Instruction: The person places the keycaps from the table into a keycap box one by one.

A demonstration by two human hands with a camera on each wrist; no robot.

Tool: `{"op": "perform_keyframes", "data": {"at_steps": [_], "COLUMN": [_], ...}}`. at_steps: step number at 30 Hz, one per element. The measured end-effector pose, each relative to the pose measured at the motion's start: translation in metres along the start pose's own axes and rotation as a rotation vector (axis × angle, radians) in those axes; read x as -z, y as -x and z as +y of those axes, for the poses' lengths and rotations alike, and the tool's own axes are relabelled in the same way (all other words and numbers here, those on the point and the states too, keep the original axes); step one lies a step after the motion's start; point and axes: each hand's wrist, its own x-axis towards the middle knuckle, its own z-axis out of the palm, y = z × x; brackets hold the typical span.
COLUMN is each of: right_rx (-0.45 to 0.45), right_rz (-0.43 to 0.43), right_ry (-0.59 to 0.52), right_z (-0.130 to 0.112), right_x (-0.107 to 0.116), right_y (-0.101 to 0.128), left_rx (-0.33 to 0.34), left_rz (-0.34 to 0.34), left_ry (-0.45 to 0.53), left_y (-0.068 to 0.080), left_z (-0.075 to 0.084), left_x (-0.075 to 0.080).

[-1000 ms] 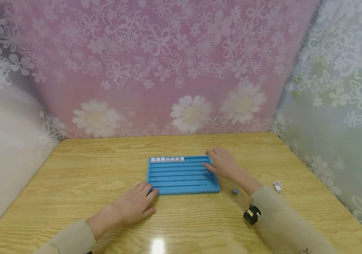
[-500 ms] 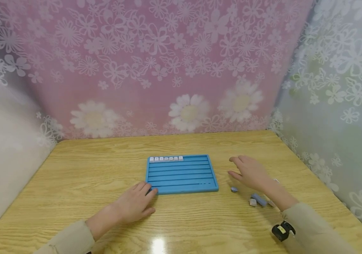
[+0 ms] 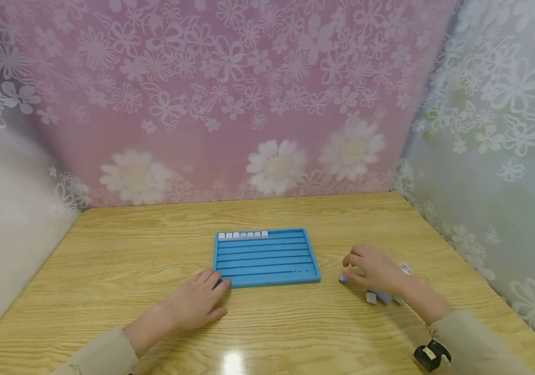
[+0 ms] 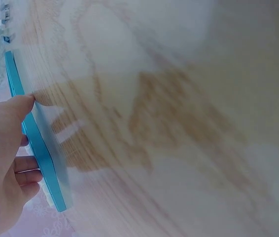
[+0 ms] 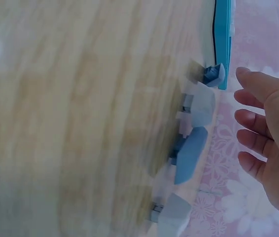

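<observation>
Blue keycap (image 3: 343, 279) at right hand (image 3: 376, 270) fingertips, grip loosely open, nothing held; more keycaps (image 3: 376, 297) beside. Left hand (image 3: 198, 302) flat, touching blue tray (image 3: 267, 258) corner on wooden bench (image 3: 108, 271).

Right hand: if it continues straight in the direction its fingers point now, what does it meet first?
Probably the small blue keycap just before the right hand's fingertips; beyond it stands the blue tray. Depth is uncertain.
</observation>
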Motion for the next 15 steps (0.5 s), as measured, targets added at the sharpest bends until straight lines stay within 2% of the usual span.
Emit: {"op": "perform_keyframes", "data": {"at_steps": [5,15], "right_rx": [0.052,0.012], "right_rz": [0.038,-0.029], "right_ry": [-0.028,-0.1], "right_z": [-0.0007,-0.0025], "right_x": [-0.0071,-0.0078], "right_y": [0.0025,0.0023], "left_rx": [0.0,-0.001], "left_rz": [-0.014,0.003], "left_ry": [0.002,-0.001], "left_y": [0.0005,0.0008], "left_z": [0.0009,-0.0006], "left_x": [0.0012,-0.0001]}}
